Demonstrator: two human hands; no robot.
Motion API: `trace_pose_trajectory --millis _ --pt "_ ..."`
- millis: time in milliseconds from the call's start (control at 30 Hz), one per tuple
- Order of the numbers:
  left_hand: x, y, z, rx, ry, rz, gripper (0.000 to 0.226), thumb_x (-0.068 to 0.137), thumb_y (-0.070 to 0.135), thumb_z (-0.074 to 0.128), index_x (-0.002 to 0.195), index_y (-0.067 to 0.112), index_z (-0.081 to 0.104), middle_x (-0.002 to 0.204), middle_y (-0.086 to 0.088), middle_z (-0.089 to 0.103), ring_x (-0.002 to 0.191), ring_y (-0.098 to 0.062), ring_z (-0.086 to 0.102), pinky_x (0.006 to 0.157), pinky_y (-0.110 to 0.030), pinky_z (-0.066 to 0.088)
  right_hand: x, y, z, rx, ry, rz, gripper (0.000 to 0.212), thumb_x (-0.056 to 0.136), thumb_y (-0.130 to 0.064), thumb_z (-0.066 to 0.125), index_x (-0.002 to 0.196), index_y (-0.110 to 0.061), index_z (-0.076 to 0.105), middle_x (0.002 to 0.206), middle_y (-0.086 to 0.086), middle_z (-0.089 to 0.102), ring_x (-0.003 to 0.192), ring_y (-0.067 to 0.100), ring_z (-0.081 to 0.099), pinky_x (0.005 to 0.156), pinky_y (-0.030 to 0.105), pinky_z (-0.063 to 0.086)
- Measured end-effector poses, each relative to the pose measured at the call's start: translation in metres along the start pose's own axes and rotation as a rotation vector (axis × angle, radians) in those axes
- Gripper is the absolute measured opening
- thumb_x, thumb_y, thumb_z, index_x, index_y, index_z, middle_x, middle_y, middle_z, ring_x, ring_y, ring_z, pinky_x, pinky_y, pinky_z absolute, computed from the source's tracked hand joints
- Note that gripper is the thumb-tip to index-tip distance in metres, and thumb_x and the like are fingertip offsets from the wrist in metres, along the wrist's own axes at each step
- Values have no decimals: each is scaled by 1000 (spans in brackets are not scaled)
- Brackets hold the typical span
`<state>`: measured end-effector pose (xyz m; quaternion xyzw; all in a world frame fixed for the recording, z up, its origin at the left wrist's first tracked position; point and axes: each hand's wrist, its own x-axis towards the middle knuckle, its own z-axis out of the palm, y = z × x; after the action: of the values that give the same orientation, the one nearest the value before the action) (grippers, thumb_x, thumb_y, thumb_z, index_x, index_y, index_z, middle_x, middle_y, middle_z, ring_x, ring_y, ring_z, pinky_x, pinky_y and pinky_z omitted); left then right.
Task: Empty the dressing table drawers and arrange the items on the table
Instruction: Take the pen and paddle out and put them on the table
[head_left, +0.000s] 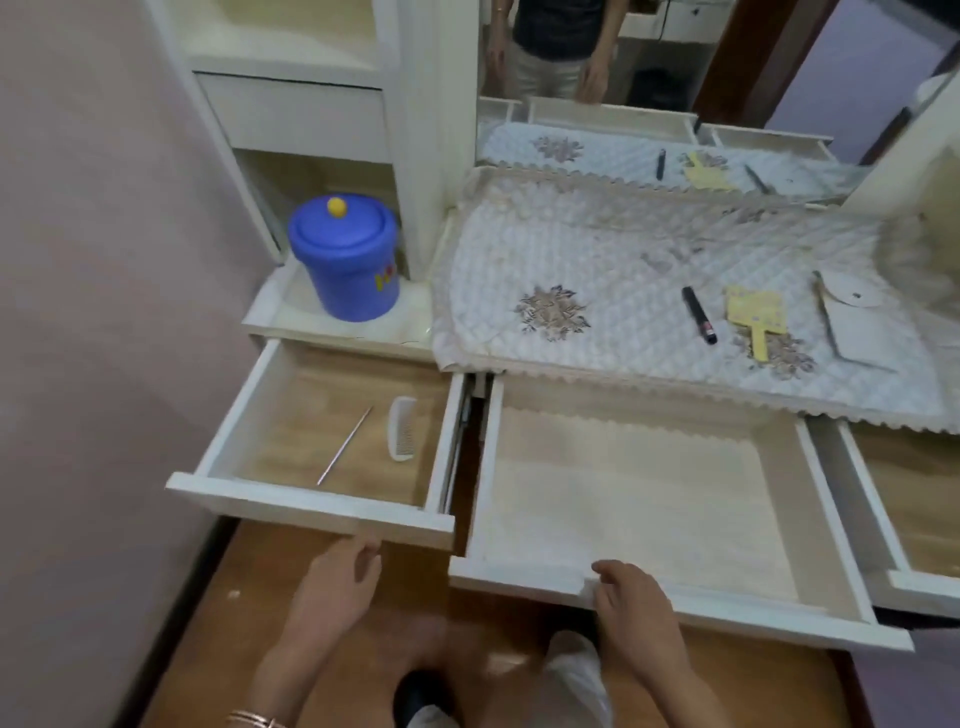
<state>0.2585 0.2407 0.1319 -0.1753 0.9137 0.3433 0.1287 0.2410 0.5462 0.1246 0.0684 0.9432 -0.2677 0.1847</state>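
- Bare fingers of left hand hooked loosely at front lip of left drawer, grasping nothing else.
- Right hand curled likewise on front edge of middle drawer, which looked emptied.
- Lay ahead of left fingers, inside left drawer: white comb and thin metal pin, long axes running roughly away from the body.
- Nearer by far to left hand; likely first reach.
- Already set on quilted table cover: black pen, yellow hand mirror.
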Motion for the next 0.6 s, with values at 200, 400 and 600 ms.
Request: trace_pose_trajectory --millis 200,400,600 --pt "-3 -41 -35 -32 68 -63 21 88 15 56 108 13 63 111 -4 67 101 -17 61 87 -24 43 1 -68 17 -48 -32 -116 32 90 -19 50 121 -21 56 122 -2 60 113 14 54 99 28 42" --pt "36 -55 -64 -3 151 -86 28 87 12 57 113 6 62 115 -13 64 108 -28 58 94 -32 41 45 -140 26 -21 3 -249 33 91 -23 49 123 -20 54 127 -2 58 118 15 51 101 27 40" --pt "108 -47 -79 114 80 -89 47 80 29 50 122 10 57 127 -10 58 119 -31 50 102 -40 40 112 -206 50 -25 -153 -341 37 89 -19 49 126 -19 47 128 1 49 118 15 45 95 24 40"
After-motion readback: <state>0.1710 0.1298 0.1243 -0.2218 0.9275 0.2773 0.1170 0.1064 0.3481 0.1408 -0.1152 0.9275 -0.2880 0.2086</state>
